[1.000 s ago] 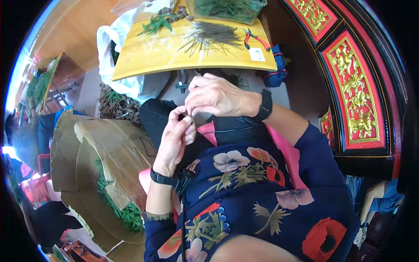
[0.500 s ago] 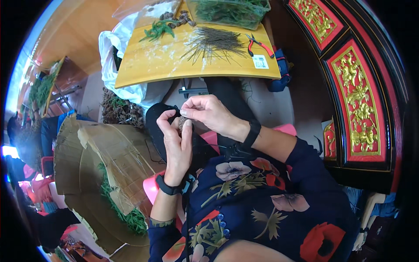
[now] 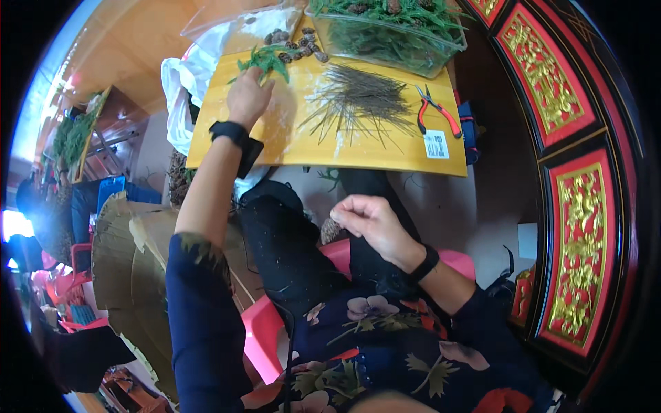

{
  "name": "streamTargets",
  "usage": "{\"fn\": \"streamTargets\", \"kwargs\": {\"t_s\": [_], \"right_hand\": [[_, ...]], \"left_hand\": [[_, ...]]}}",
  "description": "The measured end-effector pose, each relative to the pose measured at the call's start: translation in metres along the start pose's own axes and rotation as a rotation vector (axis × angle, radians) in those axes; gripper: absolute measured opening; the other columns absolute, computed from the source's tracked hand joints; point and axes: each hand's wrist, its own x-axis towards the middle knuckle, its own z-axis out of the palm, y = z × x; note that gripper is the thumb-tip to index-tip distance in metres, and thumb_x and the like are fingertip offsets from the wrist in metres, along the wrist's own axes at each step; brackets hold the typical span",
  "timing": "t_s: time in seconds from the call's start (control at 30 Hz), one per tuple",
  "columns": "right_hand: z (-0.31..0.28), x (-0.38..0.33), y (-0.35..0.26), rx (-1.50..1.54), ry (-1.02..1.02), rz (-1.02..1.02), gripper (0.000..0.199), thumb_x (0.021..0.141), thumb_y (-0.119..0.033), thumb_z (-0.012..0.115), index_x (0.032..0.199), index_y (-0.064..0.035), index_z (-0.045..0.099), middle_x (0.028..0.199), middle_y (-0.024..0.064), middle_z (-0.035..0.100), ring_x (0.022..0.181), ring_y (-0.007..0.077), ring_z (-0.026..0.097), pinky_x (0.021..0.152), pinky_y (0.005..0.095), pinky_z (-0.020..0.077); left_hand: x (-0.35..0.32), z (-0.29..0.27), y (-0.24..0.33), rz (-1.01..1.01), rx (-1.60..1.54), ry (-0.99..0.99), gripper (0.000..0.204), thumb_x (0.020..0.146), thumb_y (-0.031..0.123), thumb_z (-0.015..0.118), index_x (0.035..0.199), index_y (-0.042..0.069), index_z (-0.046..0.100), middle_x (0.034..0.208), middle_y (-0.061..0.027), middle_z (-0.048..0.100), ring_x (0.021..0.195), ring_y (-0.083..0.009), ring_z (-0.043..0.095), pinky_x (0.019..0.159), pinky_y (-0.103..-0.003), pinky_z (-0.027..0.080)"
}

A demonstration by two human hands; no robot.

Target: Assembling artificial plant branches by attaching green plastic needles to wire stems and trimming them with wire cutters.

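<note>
My left hand [image 3: 249, 98] is stretched out over the yellow table, its bent fingers closed at the near edge of some green artificial sprigs [image 3: 270, 63]. The fingertips are partly hidden there. Above my lap, my right hand [image 3: 372, 226] pinches thumb against fingers. A brown pine cone [image 3: 329, 232] hangs just below that pinch; whatever joins it to the fingers is too thin to make out. Several more pine cones [image 3: 308, 47] lie on the table beyond the sprigs.
The yellow table [image 3: 275, 148] bears a heap of thin dark wires [image 3: 368, 96], red-handled pliers [image 3: 437, 113] and a white label card [image 3: 436, 144]. A clear bin [image 3: 413, 51] of greenery stands behind. Torn cardboard [image 3: 138, 275] is at left; a carved red-and-gold panel [image 3: 578, 255] borders the right.
My left hand has left the pine cone and reached forward to the sprigs. My right hand keeps the cone, now lower and further right. The view has shifted, showing more of the table.
</note>
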Motion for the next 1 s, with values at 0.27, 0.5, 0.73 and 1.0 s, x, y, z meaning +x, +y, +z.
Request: {"fn": "streamTargets", "kwargs": {"t_s": [0.27,0.5,0.73,1.0], "right_hand": [[-0.033,0.026,0.008,0.026,0.003,0.046,0.013,0.088,-0.011,0.061,0.091,0.0010,0.065,0.075,-0.0024,0.060,0.066,0.0027,0.050,0.060,0.0185,0.0414],[-0.012,0.017,0.017,-0.061,-0.057,0.022,0.012,0.087,-0.010,0.062,0.089,0.0018,0.065,0.078,-0.0001,0.064,0.071,0.0038,0.055,0.065,0.0202,0.0458],[0.026,0.004,0.039,-0.104,-0.060,-0.011,0.012,0.087,-0.009,0.062,0.088,0.0021,0.065,0.078,0.0004,0.064,0.072,0.0044,0.056,0.066,0.0202,0.0459],[0.071,0.009,0.025,-0.317,-0.177,-0.288,0.011,0.087,-0.007,0.061,0.089,0.0030,0.064,0.100,0.0043,0.060,0.086,0.0064,0.054,0.077,0.0201,0.0438]], "left_hand": [[0.086,0.054,-0.016,0.087,0.203,0.001,0.032,0.076,0.021,0.063,0.105,0.005,0.060,0.106,-0.0161,0.061,0.097,-0.0352,0.058,0.080,-0.043,0.046],[0.038,-0.014,-0.072,0.044,-0.264,0.262,0.025,0.082,0.013,0.061,0.106,0.004,0.061,0.095,-0.0112,0.065,0.084,-0.0243,0.061,0.072,-0.034,0.047],[-0.121,-0.111,-0.059,-0.337,-1.034,0.194,0.022,0.088,0.011,0.058,0.108,0.001,0.060,0.096,-0.0036,0.064,0.078,-0.0103,0.057,0.066,-0.025,0.045],[-0.268,-0.126,-0.061,-0.554,-1.593,0.107,0.026,0.089,0.007,0.055,0.113,-0.003,0.055,0.106,-0.0094,0.062,0.086,-0.0166,0.060,0.075,-0.028,0.050]]}}
